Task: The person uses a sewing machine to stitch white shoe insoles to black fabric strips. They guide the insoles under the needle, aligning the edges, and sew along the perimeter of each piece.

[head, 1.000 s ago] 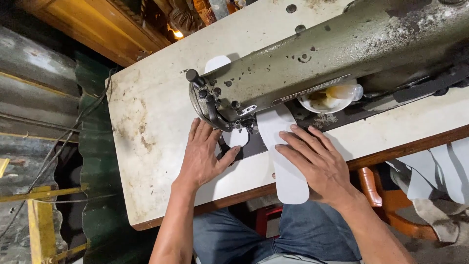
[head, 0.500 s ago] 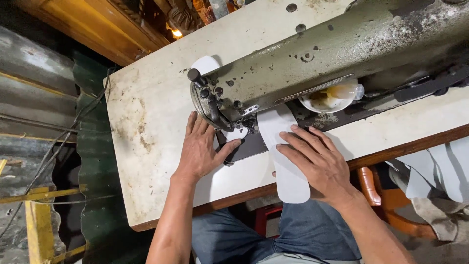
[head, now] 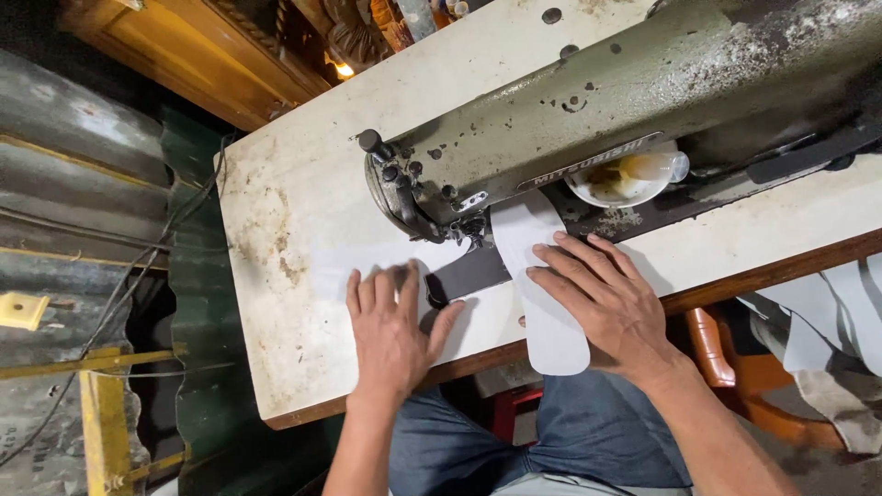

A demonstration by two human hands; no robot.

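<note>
An old grey-green sewing machine (head: 588,119) stands on a worn white table (head: 276,220). A long white sole-shaped piece (head: 537,276) lies under its needle area and hangs over the table's front edge. My right hand (head: 602,303) rests flat on this piece, fingers spread. My left hand (head: 390,326) lies flat on the table to the left of the needle, pressing on a pale flat piece (head: 367,266) that is blurred by motion. Neither hand grips anything.
A small white bowl (head: 620,179) with yellowish liquid sits under the machine arm. Grey fabric pieces (head: 827,321) hang at the right by an orange chair part (head: 726,358). Corrugated metal sheets (head: 83,184) and a yellow frame (head: 101,413) are on the left.
My left hand has slid down and left, away from the needle toward the table's front edge, dragging a pale piece. My right hand stays on the white piece.
</note>
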